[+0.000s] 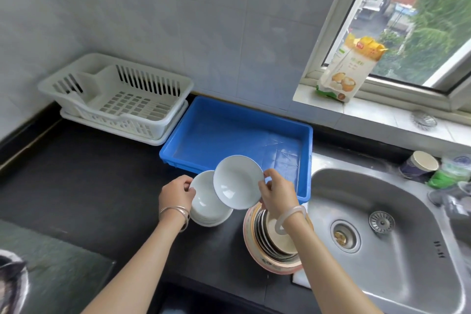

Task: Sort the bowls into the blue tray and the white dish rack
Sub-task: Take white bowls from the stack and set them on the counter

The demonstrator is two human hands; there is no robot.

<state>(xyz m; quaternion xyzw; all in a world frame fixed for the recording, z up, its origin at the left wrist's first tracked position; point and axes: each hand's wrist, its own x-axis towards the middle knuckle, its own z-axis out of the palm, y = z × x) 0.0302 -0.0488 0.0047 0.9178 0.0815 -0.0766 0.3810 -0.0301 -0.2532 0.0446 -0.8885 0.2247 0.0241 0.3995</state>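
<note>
Legible text: none anywhere in view.
White-and-yellow paper bag on windowsill [349, 69]: small red brand patch near top, a column of grey-green characters beneath; both too blurred to read.
Stainless steel sink [397, 275]: short dark stamped marks on right basin wall; unreadable.
Wide pink ceramic bowl [267, 261]: small dark rim marks; cannot tell if lettering.
Blue-printed paper cup [418, 166]: pattern only.

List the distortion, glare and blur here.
Head view: the wide-angle lens tilts the window frame; daylight puts a sheen on the sink and blue tray; items beside the paper cup smear at the right edge; the raised white bowl is sharp.
</note>
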